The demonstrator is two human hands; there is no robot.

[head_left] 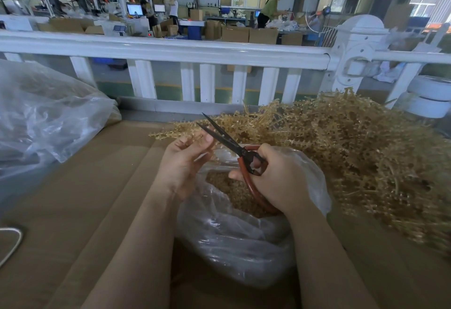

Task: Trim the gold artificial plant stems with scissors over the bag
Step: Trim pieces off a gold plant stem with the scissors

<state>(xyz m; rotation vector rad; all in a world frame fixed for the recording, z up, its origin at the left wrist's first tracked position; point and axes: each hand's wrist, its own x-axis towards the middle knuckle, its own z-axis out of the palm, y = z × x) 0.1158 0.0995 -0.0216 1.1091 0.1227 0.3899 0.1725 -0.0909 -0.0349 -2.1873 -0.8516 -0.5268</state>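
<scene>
My left hand (185, 159) pinches a gold plant stem (170, 131) whose beaded tip sticks out to the left. My right hand (280, 179) grips red-handled scissors (229, 141); their dark blades are parted and point up-left, right beside the left fingertips. Both hands hover above a clear plastic bag (234, 238) with gold trimmings inside. A large heap of gold stems (353, 152) lies to the right on the brown cardboard surface (85, 198).
A big crumpled clear plastic bag (44, 118) lies at the left. A white railing (170, 50) runs across behind the work surface. White tape rolls (430, 96) stand at the far right. A white cord (12, 242) lies at the left edge. People work among cardboard boxes in the background.
</scene>
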